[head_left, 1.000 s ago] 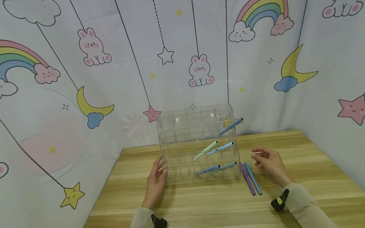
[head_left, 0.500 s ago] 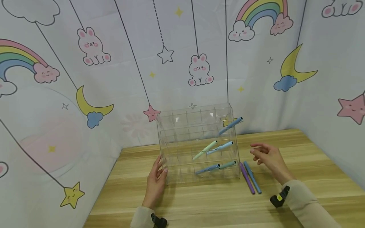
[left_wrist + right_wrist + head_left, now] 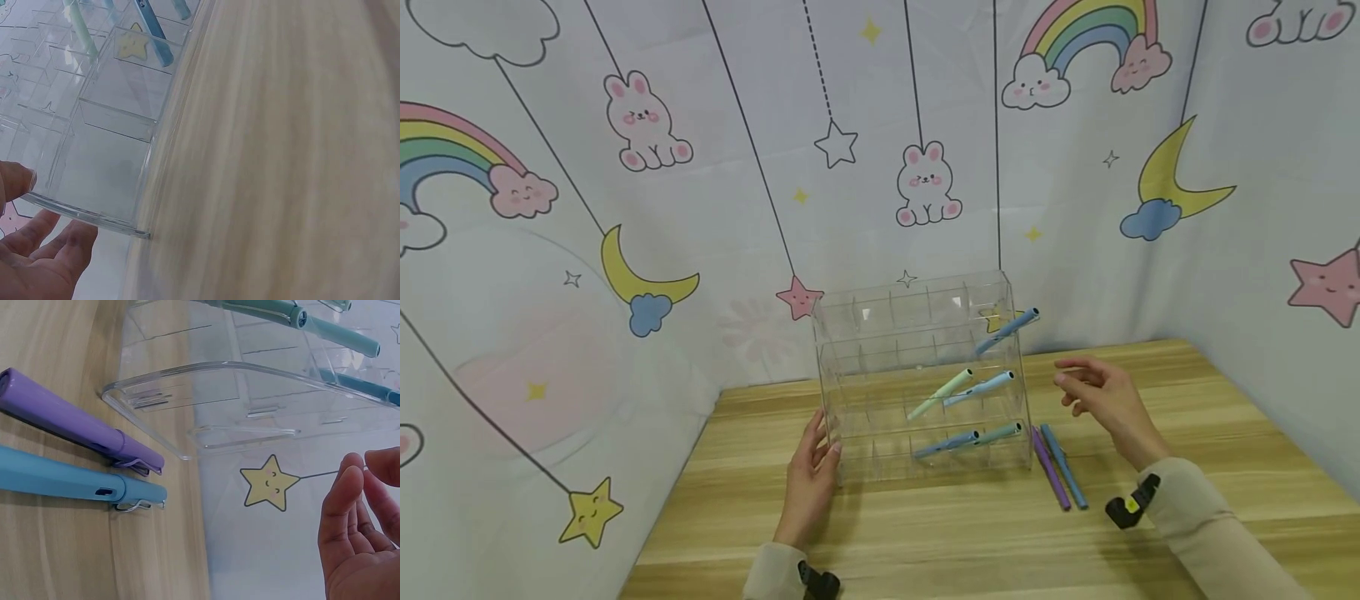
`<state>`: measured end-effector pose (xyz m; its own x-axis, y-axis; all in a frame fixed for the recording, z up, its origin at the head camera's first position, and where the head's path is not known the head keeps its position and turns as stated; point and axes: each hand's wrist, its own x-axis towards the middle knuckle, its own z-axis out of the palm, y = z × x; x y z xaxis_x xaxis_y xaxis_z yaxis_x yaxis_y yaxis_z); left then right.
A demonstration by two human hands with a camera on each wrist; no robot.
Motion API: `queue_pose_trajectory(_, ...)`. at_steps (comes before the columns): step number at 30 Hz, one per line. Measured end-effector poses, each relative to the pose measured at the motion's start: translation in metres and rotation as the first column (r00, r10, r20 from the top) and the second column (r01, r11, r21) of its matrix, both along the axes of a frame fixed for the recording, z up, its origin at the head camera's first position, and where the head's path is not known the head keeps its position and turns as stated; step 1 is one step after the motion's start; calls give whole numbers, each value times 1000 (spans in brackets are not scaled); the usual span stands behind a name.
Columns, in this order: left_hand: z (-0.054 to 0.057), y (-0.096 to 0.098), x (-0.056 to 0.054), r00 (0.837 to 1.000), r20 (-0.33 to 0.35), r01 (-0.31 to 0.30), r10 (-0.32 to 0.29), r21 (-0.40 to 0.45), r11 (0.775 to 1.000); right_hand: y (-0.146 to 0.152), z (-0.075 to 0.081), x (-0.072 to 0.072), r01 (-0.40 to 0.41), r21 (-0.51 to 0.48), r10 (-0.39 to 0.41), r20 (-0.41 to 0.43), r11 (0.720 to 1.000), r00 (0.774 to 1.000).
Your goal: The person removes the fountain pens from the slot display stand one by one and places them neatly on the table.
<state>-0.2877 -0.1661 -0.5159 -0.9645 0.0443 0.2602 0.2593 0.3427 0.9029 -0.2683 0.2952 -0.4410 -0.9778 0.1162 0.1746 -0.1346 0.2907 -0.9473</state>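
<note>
A clear acrylic pen rack (image 3: 910, 310) with rows of compartments stands on the table. My left hand (image 3: 808, 475) holds its left side wall; in the left wrist view the thumb (image 3: 17, 178) lies on one side of the wall edge and the fingers on the other. Several capped pens lean in the right part of the rack, among them a pale green pen (image 3: 942, 394) and a blue pen (image 3: 1009, 330) in a higher row. My right hand (image 3: 1108, 404) hovers right of the rack, fingers loosely bent, holding nothing. Below it lie a purple pen (image 3: 1052, 471) and a blue pen (image 3: 1065, 468).
The wood-grain table (image 3: 925, 533) carries the rack near its back edge. A white curtain (image 3: 737, 208) printed with rabbits, stars and rainbows hangs behind and at both sides. Each sleeve bears a black wrist camera (image 3: 1131, 504).
My right hand has risen a little and drifted slightly left, away from the two pens on the table. The left hand, the rack and the pens stay as they were.
</note>
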Motion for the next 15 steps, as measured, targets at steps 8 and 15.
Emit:
queue_pose_trajectory(8, 0, 0, -1, 1000, -4, 3, -3, -4, 1000, 0, 10, 1, -6, -4, 6, -15, 1000, 1000)
queue_pose_trajectory(15, 0, 0, -1, 1000, -3, -1, 1, 1, 1000, -2, 26, -3, -43, -104, 42, -14, 994, 999)
